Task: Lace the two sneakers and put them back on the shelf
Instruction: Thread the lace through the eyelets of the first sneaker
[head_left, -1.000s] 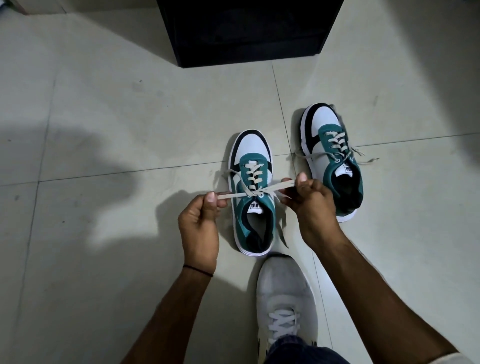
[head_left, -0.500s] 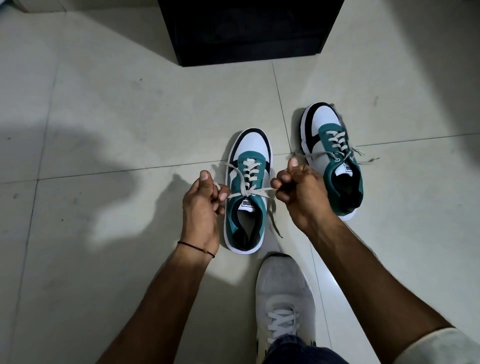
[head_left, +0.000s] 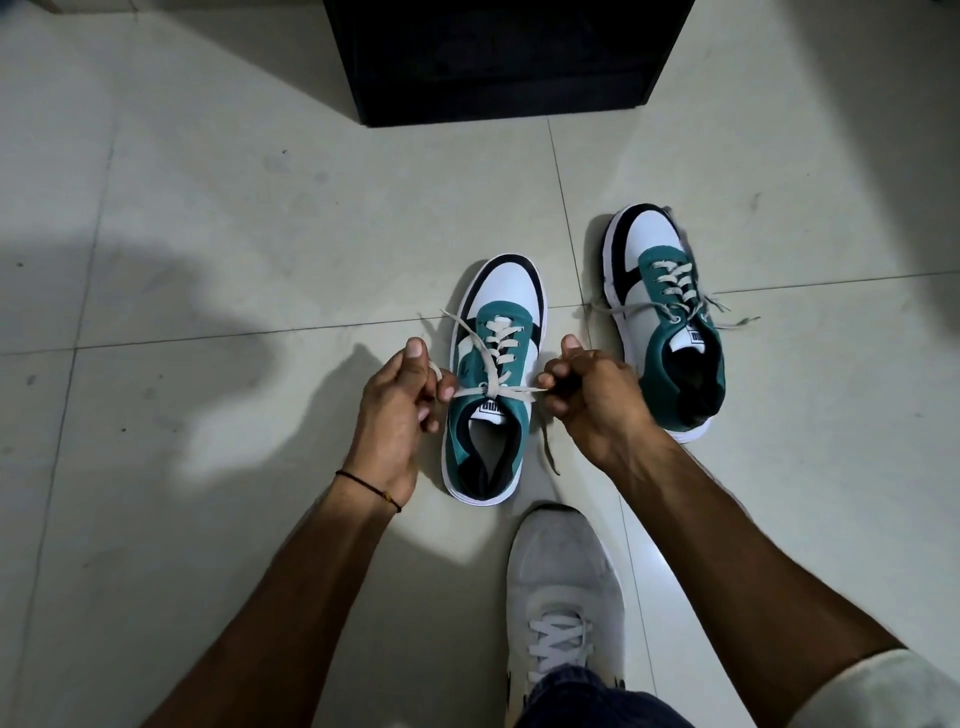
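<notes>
Both grips were closed on lace ends: your left hand (head_left: 395, 410) and right hand (head_left: 597, 400) pulled a half-knot (head_left: 488, 389) tight over the near sneaker (head_left: 488, 384) on the floor (head_left: 208, 234). Risk: slack lets it loosen; far sneaker (head_left: 665, 317) looked untied, shelf (head_left: 498, 57) waiting.

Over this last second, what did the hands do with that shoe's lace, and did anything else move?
Both hands moved up alongside the near sneaker, keeping their grip on the lace. The left hand went from a flat pinch to a curled hold with a loop; the right hand drew in closer, pulling the knot snug at the tongue. The far sneaker, the foot's grey shoe and the black shelf stayed put.
</notes>
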